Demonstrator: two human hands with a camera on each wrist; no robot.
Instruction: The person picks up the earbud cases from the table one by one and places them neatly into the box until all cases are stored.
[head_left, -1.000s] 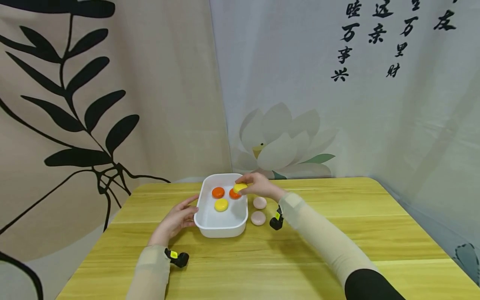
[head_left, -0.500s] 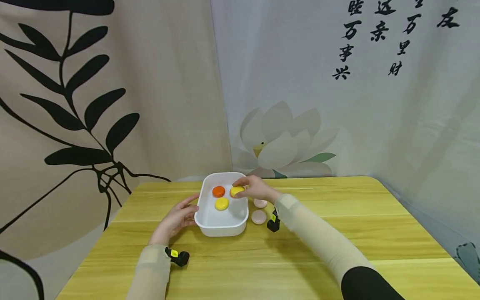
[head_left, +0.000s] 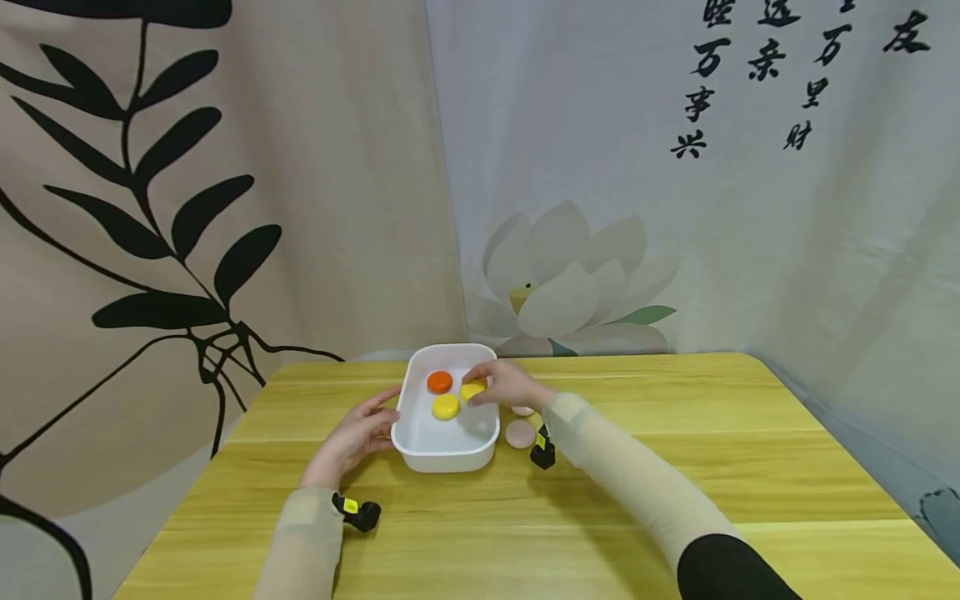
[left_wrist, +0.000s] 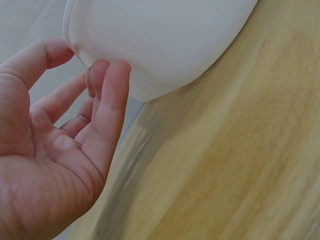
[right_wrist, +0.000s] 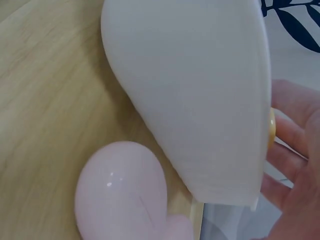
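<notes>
A white rectangular plastic tub [head_left: 446,462] stands near the table's far edge. My left hand [head_left: 360,437] rests its fingertips against the tub's left outer wall, its thumb at the rim; in the left wrist view the fingers are loosely bent. Inside the tub, my right hand [head_left: 506,385] pinches a glossy yellow disc [head_left: 470,391] between thumb and fingers. An orange sliver of another disc shows beside it, mostly hidden by the hand. Left of these lie an orange disc [head_left: 439,382] and a second yellow disc [head_left: 446,407].
Two pale pink rounded pieces lie right of the tub; the nearer pink piece [head_left: 520,433] shows fully, the other partly behind my right wrist. Both look domed and glossy in the right wrist view. The wooden table [head_left: 465,533] meets a printed curtain [head_left: 360,250] behind.
My right hand has moved slightly left and lower into the tub with the yellow disc, toward the other yellow one. My left hand has stayed at the tub's side.
</notes>
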